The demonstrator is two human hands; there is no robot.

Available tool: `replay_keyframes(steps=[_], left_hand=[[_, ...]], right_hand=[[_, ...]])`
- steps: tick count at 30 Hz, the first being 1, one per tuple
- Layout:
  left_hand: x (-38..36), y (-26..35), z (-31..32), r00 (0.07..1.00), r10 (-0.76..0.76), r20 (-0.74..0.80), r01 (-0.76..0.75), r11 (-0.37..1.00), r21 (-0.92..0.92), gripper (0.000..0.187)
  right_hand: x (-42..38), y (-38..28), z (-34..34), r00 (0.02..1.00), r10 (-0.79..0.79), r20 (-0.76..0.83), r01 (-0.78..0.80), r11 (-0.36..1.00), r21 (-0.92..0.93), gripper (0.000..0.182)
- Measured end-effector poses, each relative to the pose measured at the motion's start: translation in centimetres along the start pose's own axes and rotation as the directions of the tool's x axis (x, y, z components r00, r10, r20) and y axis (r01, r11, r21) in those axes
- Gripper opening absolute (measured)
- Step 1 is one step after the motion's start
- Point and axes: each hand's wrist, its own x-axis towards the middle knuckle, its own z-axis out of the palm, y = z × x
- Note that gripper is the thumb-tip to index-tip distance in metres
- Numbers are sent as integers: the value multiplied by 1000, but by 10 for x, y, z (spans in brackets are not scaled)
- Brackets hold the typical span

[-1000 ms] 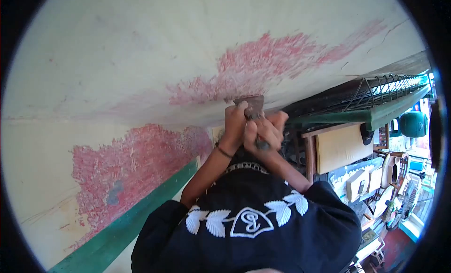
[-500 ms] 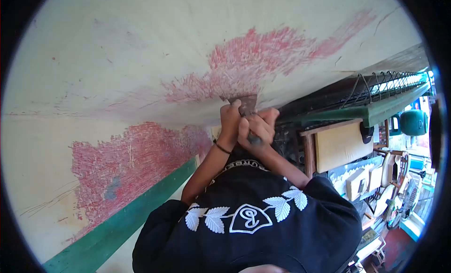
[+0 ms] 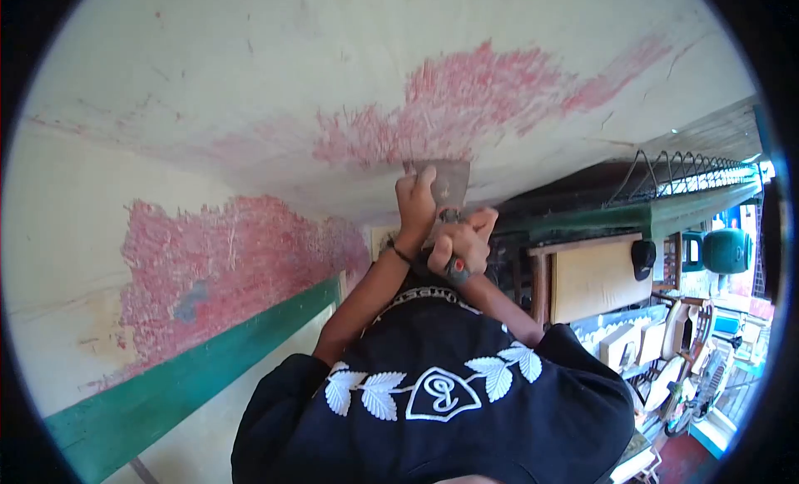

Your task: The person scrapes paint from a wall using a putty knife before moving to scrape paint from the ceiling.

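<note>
A wide metal paint scraper (image 3: 453,181) has its blade edge against the wall (image 3: 250,84), right at the lower border of a rough pink patch (image 3: 487,80) where the pale coating is worn away. The fingers of my right hand (image 3: 466,241) are wrapped around the scraper's handle, whose red and dark end pokes out below the fist. Higher up, my left hand (image 3: 416,203) grips the left side of the blade, thumb lying on its face. A dark band circles the left wrist.
Another scraped pink patch (image 3: 225,263) lies on the left wall above a green painted strip (image 3: 200,367). To the right are a green ledge with coiled wire (image 3: 674,180), a cream wooden-framed panel (image 3: 599,276), a dark cap (image 3: 642,259), a green container (image 3: 726,251) and cluttered furniture.
The scraper and both hands have shifted slightly right relative to the view, and more of the blade shows. The view itself has also shifted, with the pink wall patch now further right.
</note>
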Motion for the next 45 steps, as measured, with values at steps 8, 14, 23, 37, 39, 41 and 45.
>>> replay_keyframes(steps=[8, 14, 23, 37, 39, 41, 45], left_hand=[[-2, 24, 2, 981, 161, 111, -179, 967, 180, 45], [-26, 30, -1, 736, 560, 381, -674, 549, 494, 25], [-24, 25, -5, 898, 258, 357, -384, 855, 349, 19], [-21, 45, 23, 955, 256, 148, -269, 960, 74, 27], [-26, 39, 16, 913, 349, 213, -398, 878, 267, 28], [-19, 37, 5, 835, 429, 344, -547, 714, 437, 28], [8, 0, -17, 717, 481, 505, -697, 493, 521, 30]], right_hand=[[67, -17, -6, 971, -17, 238, -86, 904, 418, 21], [60, -14, 9, 1000, 2, -24, 6, 949, 315, 22], [52, -19, 17, 992, -20, -127, 70, 912, 403, 34], [59, -15, 11, 979, -11, -202, 80, 939, 335, 29], [64, -22, 4, 994, 52, -101, -18, 949, 314, 27], [71, -20, 7, 995, 80, -66, -58, 956, 289, 23], [43, 1, 23, 987, 137, -86, -112, 963, 244, 21]])
